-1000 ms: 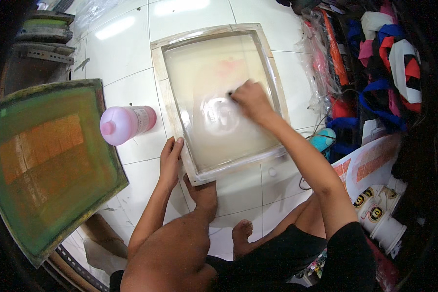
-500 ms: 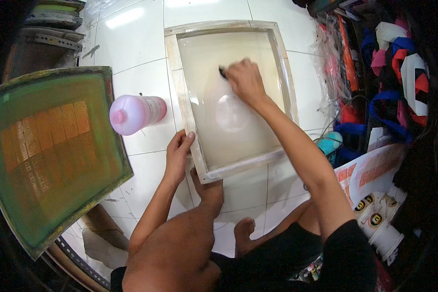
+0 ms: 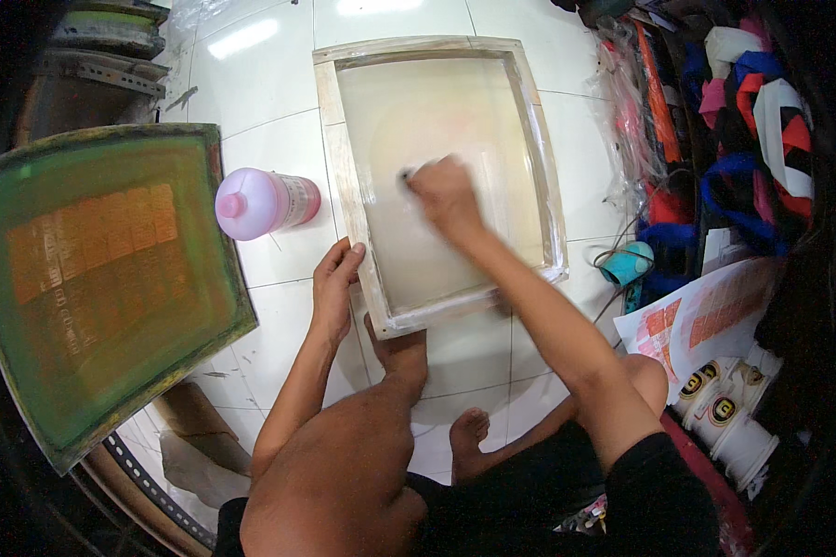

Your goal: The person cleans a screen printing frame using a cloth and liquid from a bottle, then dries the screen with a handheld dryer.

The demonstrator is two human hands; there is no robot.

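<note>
In the centre of the picture, a wooden frame (image 3: 345,167) with pale mesh (image 3: 427,107) lies on the white tiled floor (image 3: 274,320). Over the mesh, the right hand (image 3: 448,197) has fingers closed around a small dark object (image 3: 406,175). The left hand (image 3: 337,274) grips the frame's lower left edge, near a pink bottle (image 3: 262,204).
</note>
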